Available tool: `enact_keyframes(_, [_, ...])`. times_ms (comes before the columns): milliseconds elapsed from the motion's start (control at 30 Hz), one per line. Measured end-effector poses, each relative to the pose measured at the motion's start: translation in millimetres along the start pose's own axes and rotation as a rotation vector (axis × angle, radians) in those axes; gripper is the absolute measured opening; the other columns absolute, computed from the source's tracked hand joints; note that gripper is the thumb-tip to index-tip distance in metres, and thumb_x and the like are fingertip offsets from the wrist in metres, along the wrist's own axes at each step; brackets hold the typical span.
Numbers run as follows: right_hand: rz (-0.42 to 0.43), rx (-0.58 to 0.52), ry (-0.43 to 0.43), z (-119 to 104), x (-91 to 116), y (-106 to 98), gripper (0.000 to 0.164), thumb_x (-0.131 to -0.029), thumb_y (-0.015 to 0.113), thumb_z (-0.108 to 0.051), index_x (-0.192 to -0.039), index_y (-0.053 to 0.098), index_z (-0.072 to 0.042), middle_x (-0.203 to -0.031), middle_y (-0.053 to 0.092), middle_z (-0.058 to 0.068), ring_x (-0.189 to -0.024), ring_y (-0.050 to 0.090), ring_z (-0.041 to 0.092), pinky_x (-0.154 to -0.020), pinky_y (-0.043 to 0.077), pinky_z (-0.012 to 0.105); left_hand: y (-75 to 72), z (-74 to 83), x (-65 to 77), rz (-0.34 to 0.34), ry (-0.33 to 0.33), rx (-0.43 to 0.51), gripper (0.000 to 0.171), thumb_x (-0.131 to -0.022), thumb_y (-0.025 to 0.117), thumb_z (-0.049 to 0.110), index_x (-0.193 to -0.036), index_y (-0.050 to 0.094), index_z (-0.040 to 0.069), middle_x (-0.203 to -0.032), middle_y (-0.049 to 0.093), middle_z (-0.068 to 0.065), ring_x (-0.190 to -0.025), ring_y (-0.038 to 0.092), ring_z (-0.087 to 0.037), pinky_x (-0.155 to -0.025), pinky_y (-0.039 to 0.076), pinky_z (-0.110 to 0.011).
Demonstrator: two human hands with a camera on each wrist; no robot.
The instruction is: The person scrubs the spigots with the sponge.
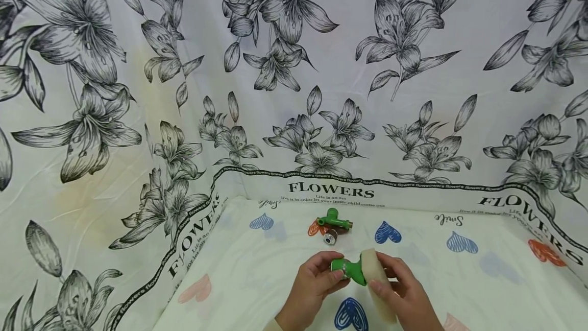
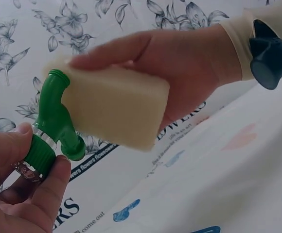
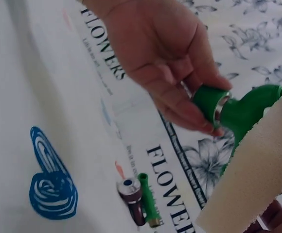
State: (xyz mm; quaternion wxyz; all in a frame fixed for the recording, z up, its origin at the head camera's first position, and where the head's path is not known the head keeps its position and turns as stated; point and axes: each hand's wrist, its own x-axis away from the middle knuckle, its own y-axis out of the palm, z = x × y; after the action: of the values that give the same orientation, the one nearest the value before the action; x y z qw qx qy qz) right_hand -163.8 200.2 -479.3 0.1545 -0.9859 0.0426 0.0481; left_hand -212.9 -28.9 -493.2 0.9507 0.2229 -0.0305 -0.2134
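"Green, glossy, branched fitting with a silver band [image 1: 354,271]: where was it?"

"It sat in the lower frame, right of centre, pinched by the left grip [image 1: 315,282]."

"And the right grip [image 1: 405,291]?"

"That held a cream, rectangular sponge block [image 1: 372,268] just beside it."

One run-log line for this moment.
left hand: grips green tap | right hand: holds beige sponge | on cloth: green fitting, brown fitting

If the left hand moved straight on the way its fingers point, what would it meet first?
Probably the sponge in the right hand; the green pipe fitting in the left hand leads, and whether it touches the sponge is unclear.
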Motion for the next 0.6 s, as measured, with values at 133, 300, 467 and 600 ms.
enact_keyframes(133, [0.050, 0.111, -0.004, 10, -2, -1, 0.066, -0.102, 0.080, -0.039, -0.155, 0.058, -0.007, -0.134, 0.060, 0.007, -0.116, 0.059, 0.025, -0.090, 0.058, 0.030, 0.3, 0.2, 0.9, -0.012, -0.011, 0.005, 0.031, -0.105, 0.071, -0.001, -0.135, 0.067, -0.002, -0.124, 0.071, -0.018, -0.114, 0.073, -0.028, -0.099, 0.060, -0.046])
enact_keyframes(300, [0.125, 0.196, 0.004, 17, -5, -4, 0.076, -0.100, 0.080, -0.048, -0.158, 0.053, -0.006, -0.138, 0.057, 0.012, -0.119, 0.057, 0.028, -0.090, 0.055, 0.031, 1.1, -0.7, 1.8, -0.035, -0.020, 0.003, 0.031, -0.104, 0.072, 0.000, -0.135, 0.067, -0.002, -0.122, 0.071, -0.017, -0.112, 0.074, -0.027, -0.099, 0.060, -0.045])
enact_keyframes(467, [0.124, 0.167, 0.029, 17, -4, -3, 0.076, -0.101, 0.079, -0.050, -0.158, 0.053, -0.007, -0.138, 0.057, 0.012, -0.119, 0.057, 0.029, -0.091, 0.055, 0.033, 1.2, -2.2, 1.5, -0.046, -0.017, 0.001, 0.032, -0.105, 0.071, 0.000, -0.136, 0.066, -0.002, -0.123, 0.071, -0.017, -0.112, 0.073, -0.027, -0.099, 0.060, -0.045])
enact_keyframes(600, [0.086, 0.102, 0.016, 11, 0, 3, 0.070, -0.102, 0.080, -0.041, -0.157, 0.054, -0.007, -0.137, 0.059, 0.011, -0.118, 0.059, 0.027, -0.091, 0.057, 0.034, 0.2, -2.1, 0.7, -0.023, -0.009, -0.007, 0.031, -0.105, 0.071, 0.000, -0.136, 0.066, -0.002, -0.124, 0.070, -0.018, -0.114, 0.073, -0.028, -0.099, 0.060, -0.046])
